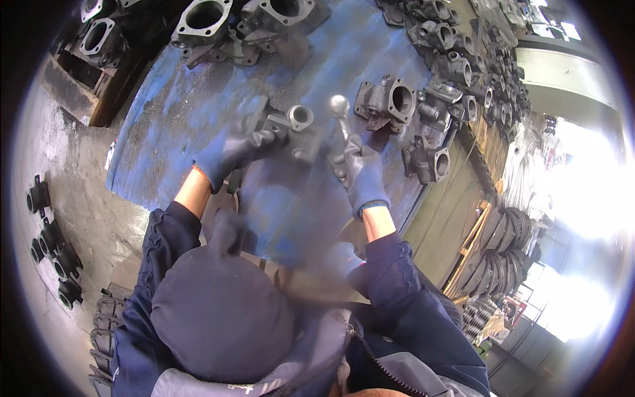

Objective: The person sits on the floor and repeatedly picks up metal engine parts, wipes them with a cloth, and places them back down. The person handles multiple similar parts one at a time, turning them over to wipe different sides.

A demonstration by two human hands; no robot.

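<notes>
My left hand [228,153], in a blue glove with a dark coated palm, grips the left side of a grey metal casting [301,135] over the blue worktable [178,132]. The casting has a round bored opening on top and is blurred. To its right, my right hand [362,171], gloved the same way, is closed round a metal tool with a shiny ball-shaped end [339,106]. The ball points away from me and stands apart from the casting. Part of the tool is hidden by my fingers, so its full kind does not show.
A flanged casting [390,100] stands right of the tool, another [426,161] by the table's right edge. Large castings [202,23] line the far edge; several more are piled far right. Castings [56,255] lie on the left floor. A dark rounded shape [225,314] covers the lower left.
</notes>
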